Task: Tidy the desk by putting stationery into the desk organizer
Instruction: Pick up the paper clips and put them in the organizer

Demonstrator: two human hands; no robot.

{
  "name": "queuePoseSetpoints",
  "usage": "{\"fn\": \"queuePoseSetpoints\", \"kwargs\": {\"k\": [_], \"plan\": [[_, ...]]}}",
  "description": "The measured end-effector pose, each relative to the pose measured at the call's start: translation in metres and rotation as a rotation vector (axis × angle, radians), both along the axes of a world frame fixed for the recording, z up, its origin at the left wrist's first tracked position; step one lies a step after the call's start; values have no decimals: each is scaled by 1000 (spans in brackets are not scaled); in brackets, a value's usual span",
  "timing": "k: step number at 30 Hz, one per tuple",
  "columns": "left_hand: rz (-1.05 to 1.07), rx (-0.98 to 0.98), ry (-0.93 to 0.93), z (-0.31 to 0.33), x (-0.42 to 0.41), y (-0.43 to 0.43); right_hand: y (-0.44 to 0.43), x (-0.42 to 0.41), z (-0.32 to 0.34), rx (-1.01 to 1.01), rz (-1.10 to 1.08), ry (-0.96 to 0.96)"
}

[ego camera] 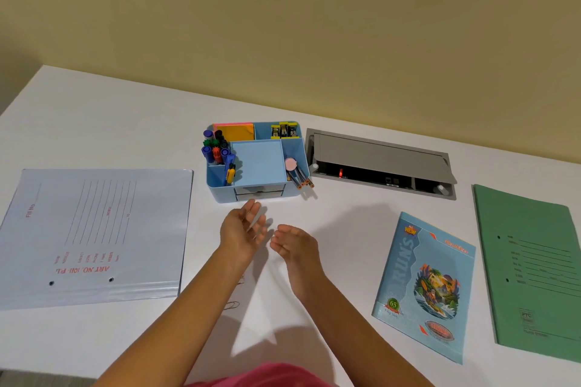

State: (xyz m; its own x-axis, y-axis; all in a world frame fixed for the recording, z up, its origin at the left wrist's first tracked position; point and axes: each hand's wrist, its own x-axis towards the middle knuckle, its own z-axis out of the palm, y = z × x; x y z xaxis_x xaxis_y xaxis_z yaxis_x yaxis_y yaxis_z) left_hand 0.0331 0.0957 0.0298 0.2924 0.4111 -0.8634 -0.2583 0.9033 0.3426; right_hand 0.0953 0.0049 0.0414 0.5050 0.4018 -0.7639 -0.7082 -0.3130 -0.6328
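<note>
Bright, even, soft light. My left hand (242, 229) & right hand (294, 245) throw faint grey shadows on the white desk (125, 122). Left fingertips (255, 214) motion-blurred. Wide-angle bend twd edges; slight sheen on the grey file (94, 229); small print soft.

The grey folder (94, 229) runs off the left edge and the green folder (528, 261) off the right. The green folder's print is too blurred to read. The left forearm hides part of the paper clips (232, 305) on the surface (345, 229). The left hand (243, 228) is blurred. A pale streak crosses its fingers, and whether it holds anything cannot be told. The cable box (382, 163) interior is dark. The organizer (220, 192) drawers hide their contents.
</note>
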Motion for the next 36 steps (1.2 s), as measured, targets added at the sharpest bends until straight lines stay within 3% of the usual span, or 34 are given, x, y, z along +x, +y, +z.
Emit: {"fn": "queuePoseSetpoints", "kwargs": {"k": [3, 7, 9, 14, 20, 27, 30, 33, 36], "plan": [[-256, 247, 292, -8, -19, 0, -9, -15, -16, -131, 359, -367], [-525, 671, 587, -20, -61, -7, -16, -33, -35, -97, 606, -674], [-634, 791, 722, -23, -84, -12, -19, -40, -43, -88, 769, -797], [-726, 916, 809, -32, -133, -32, -21, -51, -54, -57, 1055, -1074], [-753, 1008, 877, -36, -158, -44, -14, -58, -57, -215, 1227, -1253], [-978, 1123, 872, -38, -152, -60, -4, -58, -56, -330, 1258, -1152], [-1044, 1103, 837, -42, -146, -61, -8, -56, -53, -243, 1047, -1040], [-1103, 1101, 737, -46, -142, -60, -22, -51, -51, -111, 654, -756], [-1152, 1151, 669, -50, -139, -61, -36, -46, -52, 143, 430, -213]]}}
